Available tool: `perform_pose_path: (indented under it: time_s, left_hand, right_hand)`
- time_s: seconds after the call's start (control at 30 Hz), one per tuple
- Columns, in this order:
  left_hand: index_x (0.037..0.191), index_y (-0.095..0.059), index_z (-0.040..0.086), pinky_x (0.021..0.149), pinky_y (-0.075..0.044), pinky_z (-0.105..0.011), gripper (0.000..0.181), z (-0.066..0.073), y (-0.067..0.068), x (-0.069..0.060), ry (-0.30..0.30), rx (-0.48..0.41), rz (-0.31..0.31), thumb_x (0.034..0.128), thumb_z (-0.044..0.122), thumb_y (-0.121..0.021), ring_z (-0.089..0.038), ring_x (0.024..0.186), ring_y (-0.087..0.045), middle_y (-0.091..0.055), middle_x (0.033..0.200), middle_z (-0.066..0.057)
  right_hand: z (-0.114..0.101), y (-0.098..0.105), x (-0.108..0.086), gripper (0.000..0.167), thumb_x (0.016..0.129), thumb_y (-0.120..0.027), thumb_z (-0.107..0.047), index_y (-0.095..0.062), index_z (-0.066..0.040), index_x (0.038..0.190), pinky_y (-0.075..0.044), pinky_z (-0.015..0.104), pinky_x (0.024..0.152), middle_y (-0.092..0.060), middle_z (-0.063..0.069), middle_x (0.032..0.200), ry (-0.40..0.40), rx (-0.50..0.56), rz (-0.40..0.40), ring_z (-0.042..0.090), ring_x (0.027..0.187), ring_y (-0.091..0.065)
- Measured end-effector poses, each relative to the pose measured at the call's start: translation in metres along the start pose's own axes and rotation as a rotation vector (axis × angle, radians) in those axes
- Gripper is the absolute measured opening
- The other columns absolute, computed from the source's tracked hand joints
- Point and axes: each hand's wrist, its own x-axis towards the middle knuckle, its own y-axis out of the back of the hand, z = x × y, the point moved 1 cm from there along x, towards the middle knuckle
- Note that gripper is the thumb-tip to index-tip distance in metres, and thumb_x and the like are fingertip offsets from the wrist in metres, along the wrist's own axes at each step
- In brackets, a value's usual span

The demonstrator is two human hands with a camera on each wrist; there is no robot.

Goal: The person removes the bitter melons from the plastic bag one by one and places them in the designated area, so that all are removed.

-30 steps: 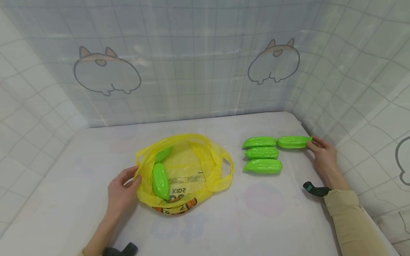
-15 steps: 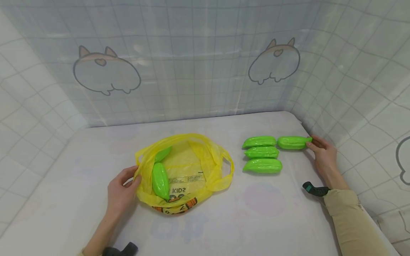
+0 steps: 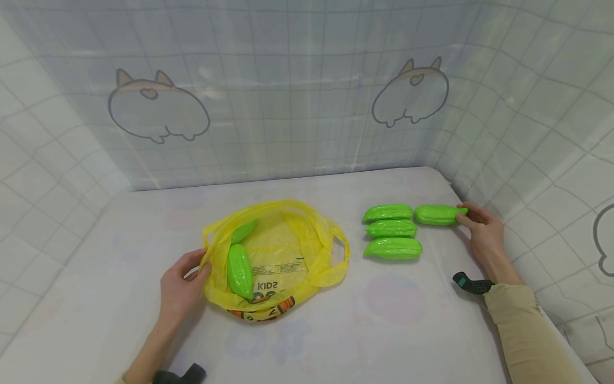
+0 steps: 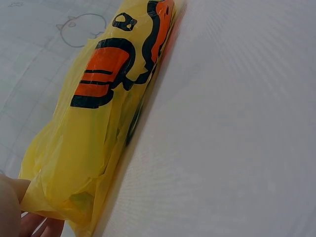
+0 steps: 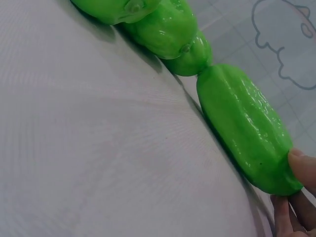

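Note:
My left hand [image 3: 182, 285] pinches the left rim of a yellow plastic bag [image 3: 326, 266], which lies with its mouth spread wide. Two glossy green toy cucumbers are inside; the nearer one [image 3: 240, 272] shows most, while the farther one [image 3: 243, 231] is partly covered by the bag's side. At the far right, my right hand [image 3: 486, 232] holds the stem end of another toy cucumber [image 3: 437, 215] between thumb and fingers. In the right wrist view that cucumber [image 5: 242, 128] lies along the table, its other end against a neighbouring one.
Three more toy cucumbers lie stacked in a column: a far one [image 3: 387, 213], a middle one [image 3: 391, 229] and a near one [image 3: 393, 249]. The white-covered table [image 3: 345, 341] meets a gridded curtain [image 3: 288, 133] at the back. Another curtain stands close beside my right hand.
My right thumb and fingers have shifted slightly on the cucumber's end, and that cucumber has moved very little. My left hand and the bag stay where they were.

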Motion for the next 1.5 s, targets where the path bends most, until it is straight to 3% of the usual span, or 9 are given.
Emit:
perform_pose_path:
  time_s: [0.13,0.2,0.33,0.53,0.77,1.07,1.27,1.33,1.5]
  left_hand:
    - [0.130,-0.063,0.007,0.079,-0.042,0.003,0.034,0.000,0.000,0.000,-0.004,0.003,0.006,0.0979,0.017,-0.061,-0.003,0.109,-0.059,-0.065,0.130,-0.015]
    - [0.131,-0.063,0.006,0.080,-0.042,0.003,0.035,0.000,0.000,0.000,-0.008,0.004,0.004,0.0980,0.017,-0.061,-0.006,0.110,-0.059,-0.064,0.130,-0.016]
    - [0.132,-0.062,0.005,0.079,-0.042,0.003,0.036,0.000,0.000,-0.001,-0.015,0.003,-0.003,0.0982,0.017,-0.060,-0.023,0.116,-0.060,-0.064,0.131,-0.018]
    - [0.131,-0.063,0.006,0.079,-0.043,0.002,0.035,-0.001,-0.001,-0.001,-0.007,0.002,-0.002,0.0979,0.017,-0.061,-0.009,0.112,-0.060,-0.064,0.131,-0.016]
    - [0.131,-0.062,0.005,0.080,-0.043,0.002,0.034,-0.003,-0.003,0.000,-0.006,0.000,-0.001,0.0982,0.015,-0.059,-0.029,0.118,-0.060,-0.064,0.130,-0.016]
    - [0.130,-0.062,0.005,0.080,-0.042,0.003,0.034,-0.003,-0.004,0.000,0.000,-0.002,0.007,0.0980,0.014,-0.059,-0.030,0.119,-0.060,-0.065,0.130,-0.016]
    - [0.129,-0.063,0.005,0.080,-0.043,0.002,0.033,-0.003,-0.004,0.000,0.001,0.009,0.015,0.0979,0.015,-0.059,-0.029,0.118,-0.061,-0.065,0.129,-0.015]
    - [0.129,-0.063,0.005,0.081,-0.042,0.002,0.033,-0.003,-0.004,0.000,-0.001,0.009,0.016,0.0980,0.015,-0.059,-0.026,0.117,-0.061,-0.066,0.129,-0.014]
    - [0.129,-0.064,0.007,0.081,-0.043,0.002,0.032,-0.004,-0.004,-0.001,-0.002,0.019,0.020,0.0978,0.015,-0.059,0.010,0.103,-0.054,-0.066,0.128,-0.012]
  right_hand:
    - [0.000,-0.001,0.000,0.048,0.087,-0.073,0.002,-0.057,0.005,0.131,-0.050,0.007,0.084,-0.070,-0.004,0.110,0.009,-0.018,0.002,0.008,0.107,-0.058]
    - [0.000,-0.001,0.000,0.047,0.087,-0.073,0.002,-0.057,0.005,0.131,-0.050,0.007,0.084,-0.070,-0.004,0.110,0.009,-0.024,0.003,0.008,0.107,-0.057]
    - [0.000,0.000,0.000,0.043,0.088,-0.072,0.002,-0.059,0.003,0.129,-0.048,0.007,0.084,-0.071,-0.005,0.109,0.001,-0.016,0.017,0.008,0.106,-0.057]
    - [0.000,0.000,0.000,0.041,0.088,-0.072,0.000,-0.060,0.004,0.127,-0.048,0.008,0.085,-0.071,-0.004,0.107,0.003,0.007,0.024,0.008,0.103,-0.058]
    - [-0.001,-0.001,0.001,0.037,0.088,-0.072,0.003,-0.064,0.003,0.124,-0.047,0.010,0.086,-0.072,-0.003,0.105,0.015,0.021,0.061,0.008,0.104,-0.059]
    - [-0.007,-0.007,0.001,0.039,0.088,-0.074,-0.003,-0.066,-0.001,0.126,-0.044,0.009,0.081,-0.069,-0.006,0.109,0.035,-0.118,0.231,0.007,0.105,-0.058]
    - [-0.015,-0.015,-0.002,0.043,0.086,-0.077,-0.006,-0.066,0.000,0.127,-0.045,0.008,0.081,-0.070,-0.005,0.110,0.088,-0.151,0.222,0.004,0.102,-0.060]
    - [-0.019,-0.020,-0.002,0.044,0.085,-0.078,-0.007,-0.066,0.000,0.127,-0.045,0.007,0.082,-0.070,-0.005,0.111,0.101,-0.159,0.204,0.004,0.104,-0.061]
    - [-0.026,-0.039,-0.006,0.041,0.084,-0.078,-0.006,-0.068,-0.001,0.124,-0.047,0.009,0.087,-0.071,-0.002,0.114,0.128,-0.179,0.160,0.010,0.109,-0.061]
